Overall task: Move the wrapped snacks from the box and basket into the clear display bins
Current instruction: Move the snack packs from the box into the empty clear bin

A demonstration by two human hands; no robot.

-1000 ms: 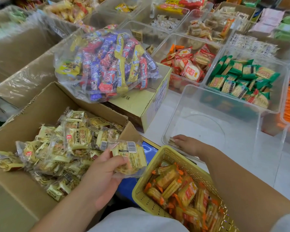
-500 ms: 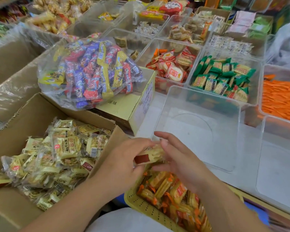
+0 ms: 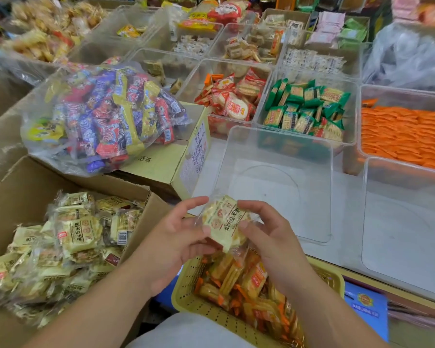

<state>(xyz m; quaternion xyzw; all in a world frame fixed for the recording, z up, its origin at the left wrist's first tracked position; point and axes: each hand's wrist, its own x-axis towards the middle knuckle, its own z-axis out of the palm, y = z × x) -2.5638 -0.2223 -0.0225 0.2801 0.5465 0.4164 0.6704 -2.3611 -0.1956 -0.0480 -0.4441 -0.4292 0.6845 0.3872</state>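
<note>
One wrapped snack (image 3: 224,222) held up between cardboard box (image 3: 23,187) and clear bin (image 3: 281,136).
The cardboard box sits left, the clear bin ahead, the yellow basket (image 3: 211,320) below; left hand (image 3: 176,244) and right hand (image 3: 269,237) both pinch the wrapped snack in their fingers, above the basket.

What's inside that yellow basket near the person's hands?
Orange-trimmed wrapped snacks fill the yellow basket. Its floor is buried beneath them, and the right arm covers its right side, so what lies there cannot be seen.
</note>
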